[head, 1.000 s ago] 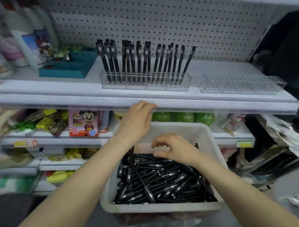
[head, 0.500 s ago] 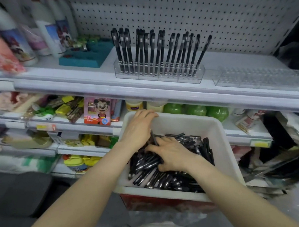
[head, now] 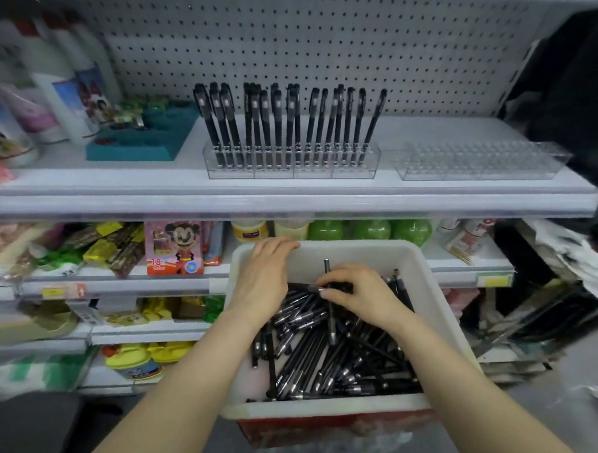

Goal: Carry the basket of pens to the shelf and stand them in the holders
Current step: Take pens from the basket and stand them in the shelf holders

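A white basket (head: 441, 309) full of loose black pens (head: 317, 359) sits below the top shelf. My right hand (head: 359, 295) is inside it and pinches one black pen (head: 330, 314), which stands nearly upright. My left hand (head: 264, 279) rests flat at the basket's far left corner, fingers over the rim. On the shelf above, a clear holder (head: 290, 166) has several black pens standing in it. A second clear holder (head: 483, 161) to its right has no pens.
A teal tray (head: 143, 139) and tall printed bottles (head: 55, 100) stand at the shelf's left. Lower shelves carry boxes, snacks and green bottles (head: 369, 230). Dark clutter (head: 559, 88) fills the right side. The basket rests on a red box (head: 333, 427).
My right hand has gone from lying on the pile to pinching one pen and tilting it upright. My left hand has stayed at the basket's far left corner.
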